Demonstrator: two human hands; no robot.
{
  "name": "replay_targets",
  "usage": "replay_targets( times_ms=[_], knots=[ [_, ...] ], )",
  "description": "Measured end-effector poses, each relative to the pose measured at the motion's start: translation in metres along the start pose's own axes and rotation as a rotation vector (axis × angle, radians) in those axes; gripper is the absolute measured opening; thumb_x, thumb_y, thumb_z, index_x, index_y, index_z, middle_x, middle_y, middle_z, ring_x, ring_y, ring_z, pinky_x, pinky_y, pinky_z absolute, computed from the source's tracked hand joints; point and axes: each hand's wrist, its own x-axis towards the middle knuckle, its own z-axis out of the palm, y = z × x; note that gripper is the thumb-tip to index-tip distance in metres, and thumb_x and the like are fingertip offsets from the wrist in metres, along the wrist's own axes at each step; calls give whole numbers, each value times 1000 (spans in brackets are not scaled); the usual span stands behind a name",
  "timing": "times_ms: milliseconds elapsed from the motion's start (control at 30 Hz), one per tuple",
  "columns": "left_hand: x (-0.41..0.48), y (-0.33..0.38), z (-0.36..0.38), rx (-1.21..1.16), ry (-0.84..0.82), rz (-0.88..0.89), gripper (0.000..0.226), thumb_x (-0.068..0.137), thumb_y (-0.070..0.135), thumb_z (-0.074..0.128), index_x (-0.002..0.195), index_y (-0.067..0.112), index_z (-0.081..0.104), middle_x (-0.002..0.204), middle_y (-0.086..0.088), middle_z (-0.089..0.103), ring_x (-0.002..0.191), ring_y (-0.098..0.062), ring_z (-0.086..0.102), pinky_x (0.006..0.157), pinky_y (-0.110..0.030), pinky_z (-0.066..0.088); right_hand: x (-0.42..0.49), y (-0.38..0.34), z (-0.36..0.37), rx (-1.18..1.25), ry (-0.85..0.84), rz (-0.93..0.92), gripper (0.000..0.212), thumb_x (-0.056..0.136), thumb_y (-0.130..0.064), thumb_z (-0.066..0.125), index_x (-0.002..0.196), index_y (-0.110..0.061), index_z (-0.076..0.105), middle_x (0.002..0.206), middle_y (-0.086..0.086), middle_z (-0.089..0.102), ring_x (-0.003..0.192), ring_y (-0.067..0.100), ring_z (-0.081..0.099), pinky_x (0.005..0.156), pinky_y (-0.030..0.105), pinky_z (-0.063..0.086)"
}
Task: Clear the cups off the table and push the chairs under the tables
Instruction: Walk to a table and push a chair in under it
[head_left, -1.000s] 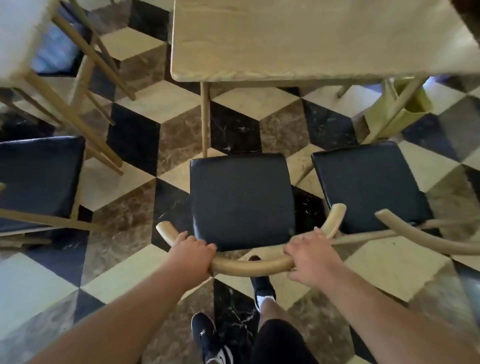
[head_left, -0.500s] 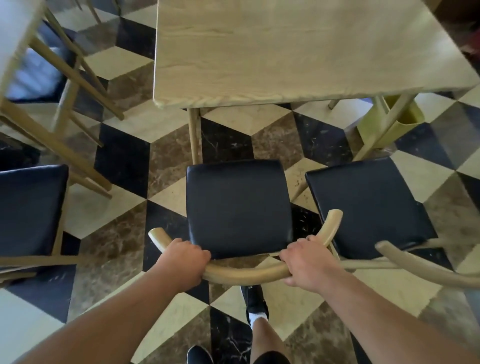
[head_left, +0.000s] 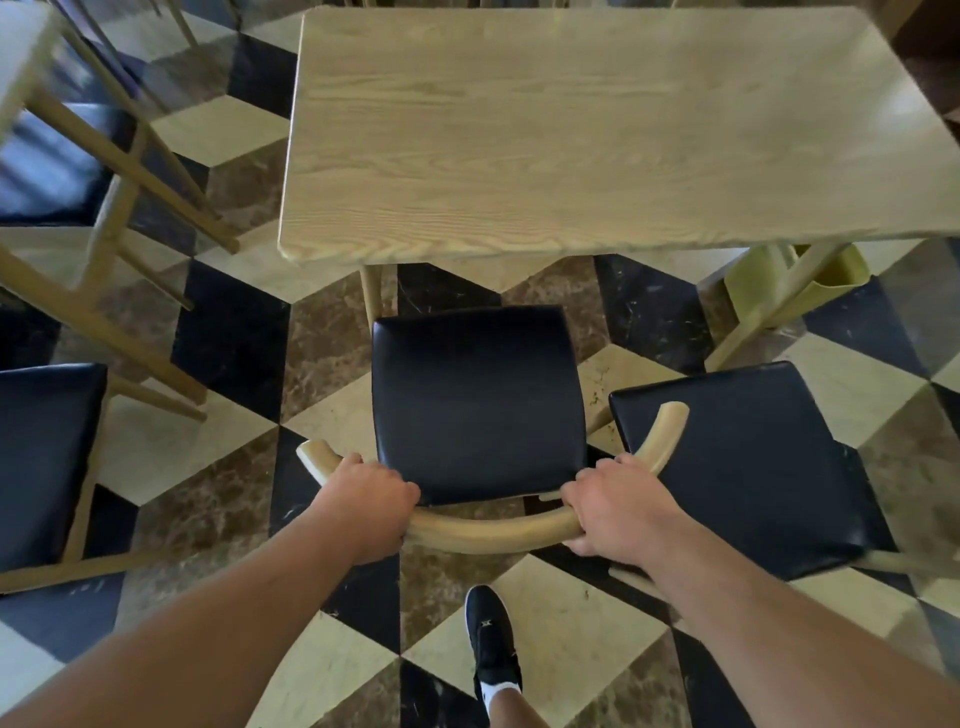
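Observation:
A chair with a black padded seat (head_left: 478, 400) and a curved light-wood backrest (head_left: 488, 532) stands just in front of me. My left hand (head_left: 363, 506) grips the left part of the backrest. My right hand (head_left: 615, 506) grips its right part. The seat's front edge lies just short of the near edge of a light wooden table (head_left: 597, 130), whose top shows no cups.
A second black-seated chair (head_left: 748, 467) stands close on the right, its seat under the tip of the held backrest. Another chair (head_left: 41, 457) sits at the left. A neighbouring table's wooden legs (head_left: 119, 171) cross the upper left. A yellow bin (head_left: 795, 280) stands behind the table's right leg.
The chair has slid forward toward the table with both hands on its backrest. More of the tabletop has come into view, and I have stepped forward.

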Motion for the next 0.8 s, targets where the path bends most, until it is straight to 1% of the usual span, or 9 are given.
replay_targets(
  times_ms=[100, 233, 333, 433, 567, 667, 800],
  knots=[
    [13, 8, -6, -18, -4, 46, 28, 95, 45, 68, 120, 33, 67, 111, 6, 70, 105, -22, 65, 100, -47, 46, 5, 23, -3, -17, -13, -21, 37, 91, -63, 68, 109, -31, 68, 100, -7, 67, 94, 17, 61, 96, 47, 48],
    [28, 15, -15, -43, -16, 90, 25, 99, 41, 66, 122, 31, 69, 109, 5, 71, 100, -22, 65, 101, -47, 49, 9, 42, -5, -46, -33, -28, 36, 90, -61, 69, 110, -31, 69, 102, -7, 67, 98, 17, 62, 100, 48, 47],
    [37, 12, -22, -57, -16, 89, 24, 98, 39, 67, 121, 30, 68, 105, 4, 71, 95, -21, 65, 94, -43, 51, 13, 50, -6, -25, -31, -8, 36, 89, -62, 69, 110, -32, 68, 102, -8, 67, 99, 17, 61, 101, 48, 45],
    [50, -4, -31, -33, 6, 47, 23, 97, 39, 64, 116, 28, 66, 103, 4, 70, 92, -22, 66, 89, -43, 51, 25, 54, -9, -13, 4, 1, 36, 89, -65, 66, 107, -33, 67, 98, -10, 66, 93, 15, 60, 95, 46, 47],
    [70, -29, -44, -3, 40, -8, 22, 94, 41, 64, 113, 30, 64, 104, 6, 70, 96, -22, 67, 93, -42, 51, 49, 63, -16, 9, 81, 16, 37, 87, -68, 68, 103, -34, 66, 88, -11, 62, 83, 15, 56, 85, 44, 45],
    [84, -42, -52, -3, 27, -15, 25, 93, 45, 65, 114, 31, 64, 104, 6, 70, 98, -22, 67, 93, -42, 50, 66, 73, -22, 1, 124, 1, 38, 86, -70, 68, 98, -34, 64, 82, -11, 54, 77, 15, 51, 80, 44, 43],
    [104, -59, -63, -5, 16, -23, 26, 92, 45, 66, 114, 32, 63, 103, 7, 69, 98, -22, 67, 93, -42, 50, 86, 87, -35, -2, 139, -10, 36, 86, -69, 67, 91, -36, 54, 79, -13, 51, 74, 14, 50, 75, 41, 39]
  ],
)
